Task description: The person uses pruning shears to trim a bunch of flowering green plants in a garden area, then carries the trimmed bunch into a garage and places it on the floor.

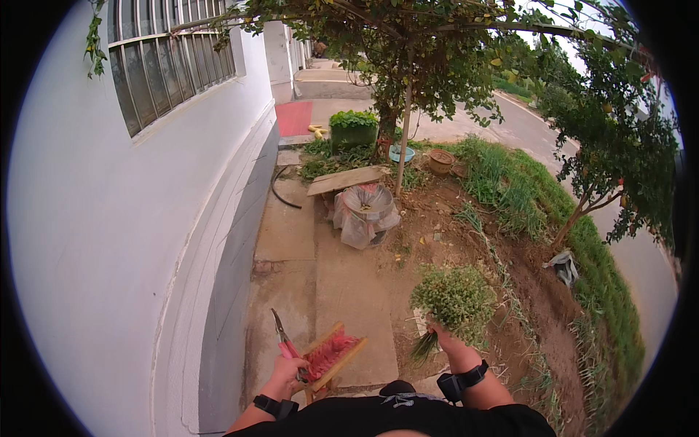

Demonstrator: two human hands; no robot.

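Left hand: the left hand (289, 371) was clenched round the red handles of a pair of shears (285, 341), blades pointing up and away, seemingly closed.
Right hand: the right hand (445, 339) was grasping a bunch of cut greenery (453, 298) by its stems, leafy head up, held over the edge of the soil just right of the concrete path (342, 284).
Stool: a small wooden seat with a red woven top (331, 355) stood just beside the left hand, tilted as seen from above.
Done so far: judging by the full bunch in hand, a good handful had already been gathered, with the stem ends hanging loose below the fist.
Left to do: the green row along the bed (510, 182) looked largely uncut, so I judged the work to be early or midway.
Further off: a plastic-covered basin (366, 207) sat under a board, and beyond it a green planter box (353, 130) near the tree trunk (404, 138).
Hard to make out: the cut ends of the stems were blurred; whether the blades were fully shut could not be told; the fisheye rim bent the white wall (109, 255) and cut off the person's body below the forearms.
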